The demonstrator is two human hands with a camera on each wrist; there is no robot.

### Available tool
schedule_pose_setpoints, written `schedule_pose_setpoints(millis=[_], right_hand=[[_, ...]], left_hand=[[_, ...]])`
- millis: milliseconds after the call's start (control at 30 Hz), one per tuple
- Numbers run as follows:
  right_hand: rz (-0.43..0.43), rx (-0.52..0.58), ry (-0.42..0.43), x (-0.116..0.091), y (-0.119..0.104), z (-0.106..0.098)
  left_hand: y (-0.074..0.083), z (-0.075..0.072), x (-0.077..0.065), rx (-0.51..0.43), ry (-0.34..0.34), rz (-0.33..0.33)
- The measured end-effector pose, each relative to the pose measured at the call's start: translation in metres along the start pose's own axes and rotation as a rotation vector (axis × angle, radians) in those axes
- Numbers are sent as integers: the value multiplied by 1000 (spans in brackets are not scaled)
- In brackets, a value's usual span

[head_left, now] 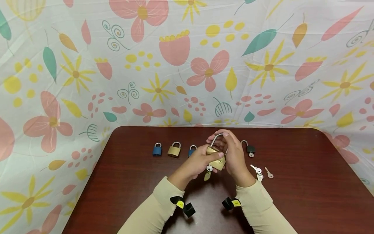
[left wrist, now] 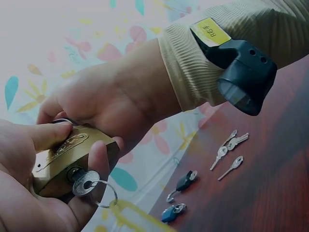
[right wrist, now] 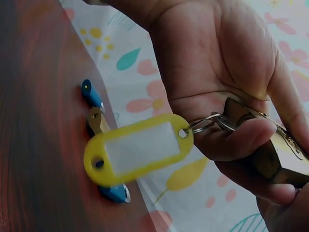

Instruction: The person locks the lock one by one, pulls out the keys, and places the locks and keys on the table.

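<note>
A large brass padlock (head_left: 216, 162) is held tilted above the table between both hands. My left hand (head_left: 198, 162) grips its body, the thumb lying across the front face. My right hand (head_left: 236, 157) is at the tall steel shackle (head_left: 215, 139), with thumb and fingers curled about it. Whether the shackle is free of the body, I cannot tell. In the left wrist view a key (left wrist: 85, 183) sits in the keyhole at the padlock's bottom. From the key's ring hangs a yellow tag (right wrist: 140, 149), seen large in the right wrist view.
Left of the hands stand a blue padlock (head_left: 157, 150), a smaller brass padlock (head_left: 174, 151) and a partly hidden blue padlock (head_left: 191, 151). To the right lie a black padlock (head_left: 250, 149), its shackle swung out, and loose keys (head_left: 269, 173). Flowered cloth (head_left: 187, 81) hangs behind the table.
</note>
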State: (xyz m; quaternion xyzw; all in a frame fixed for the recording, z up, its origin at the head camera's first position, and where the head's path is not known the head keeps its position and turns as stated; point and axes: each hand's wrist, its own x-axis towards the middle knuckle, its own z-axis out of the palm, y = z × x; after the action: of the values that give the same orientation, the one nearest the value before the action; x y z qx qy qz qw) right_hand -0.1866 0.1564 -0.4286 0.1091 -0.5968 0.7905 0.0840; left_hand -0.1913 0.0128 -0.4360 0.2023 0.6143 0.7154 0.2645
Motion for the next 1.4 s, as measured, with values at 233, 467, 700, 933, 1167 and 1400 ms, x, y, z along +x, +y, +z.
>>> schedule_pose_setpoints(millis=[233,467,700,933,1167,1400], right_hand=[[9,-32,14,-2,-4,4],[5,-76,35,-4,0,7],[7,-46,61,-6,3,9],[20,-30,71,-6,2,8],[5,19,20,-5,4,7],[28,-31,38,-9,4,11]], left_hand=[[3,-1,-2,3,-10,0],[7,-1,-4,16,-1,10],[7,4,-5,-1,44,-2],[6,11,-6,-3,96,11],[9,13,-7,28,104,41],[9,4,-7,56,60,12]])
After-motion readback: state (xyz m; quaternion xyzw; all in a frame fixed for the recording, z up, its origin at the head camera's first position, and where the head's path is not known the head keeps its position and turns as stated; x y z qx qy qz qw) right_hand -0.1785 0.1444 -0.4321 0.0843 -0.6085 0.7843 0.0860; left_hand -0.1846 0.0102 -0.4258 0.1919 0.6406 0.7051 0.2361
